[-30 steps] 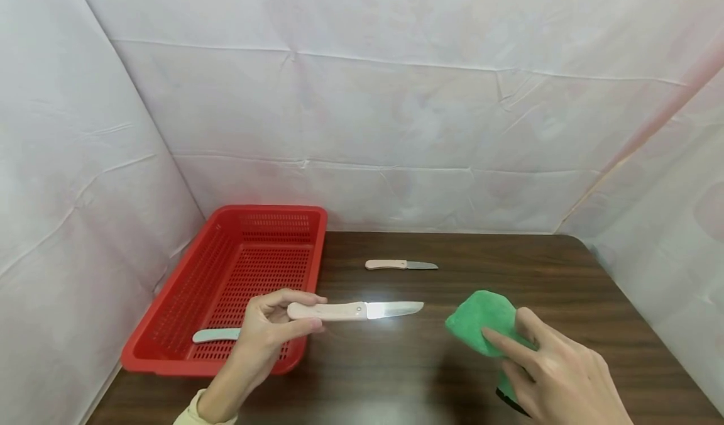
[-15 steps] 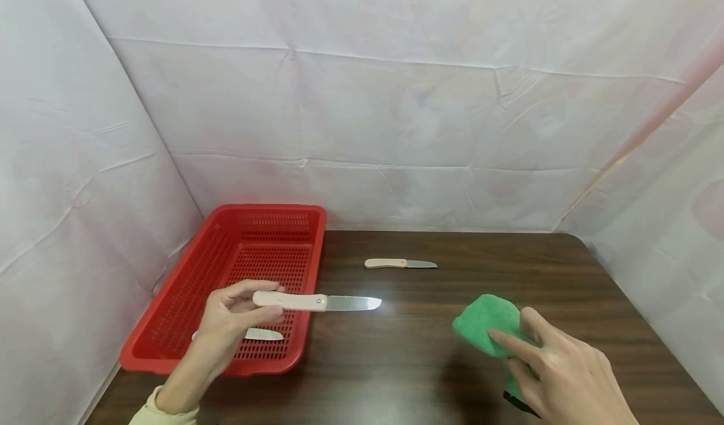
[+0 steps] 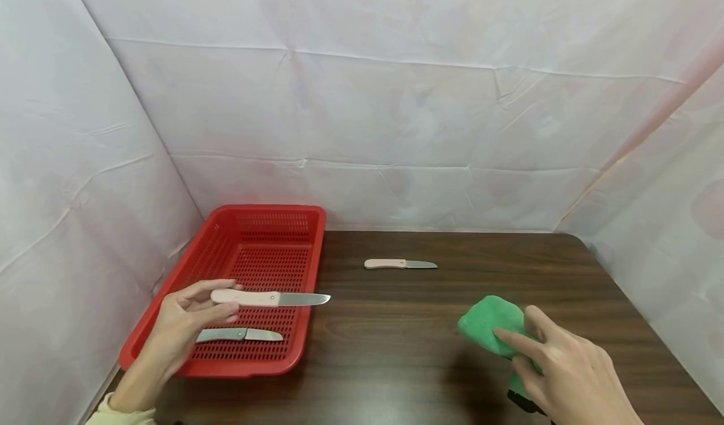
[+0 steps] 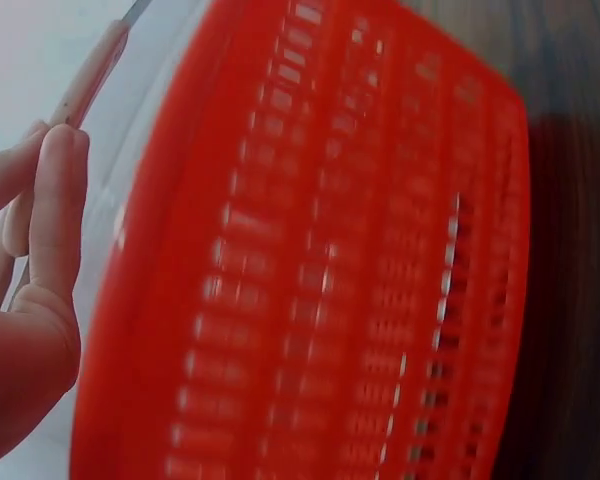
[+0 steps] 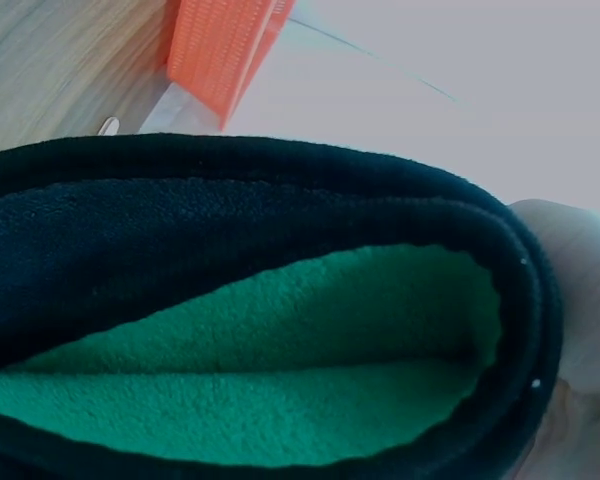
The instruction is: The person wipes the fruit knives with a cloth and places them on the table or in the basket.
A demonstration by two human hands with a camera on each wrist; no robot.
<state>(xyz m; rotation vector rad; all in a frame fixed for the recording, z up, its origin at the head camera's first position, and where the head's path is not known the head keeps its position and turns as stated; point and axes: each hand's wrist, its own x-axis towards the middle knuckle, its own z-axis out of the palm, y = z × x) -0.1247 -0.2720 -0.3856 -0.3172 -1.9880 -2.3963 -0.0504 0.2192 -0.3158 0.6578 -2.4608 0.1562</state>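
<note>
My left hand pinches a small knife by its pale pink handle, with the blade pointing right. This knife is held above the red basket, its tip past the basket's right rim. Inside the basket, near the front, lies a second knife with a pale grey-green handle, partly hidden behind the left hand. On the right, my right hand grips a green cloth over the table. In the right wrist view the folded cloth shows a dark edge and fills much of the picture.
Another pink-handled knife lies on the dark wooden table, right of the basket and toward the back. Pale fabric walls stand behind the table and at both sides.
My left hand has moved left with the knife, from over the table to above the basket. More of the knife in the basket now shows. My right hand has shifted slightly right with the cloth.
</note>
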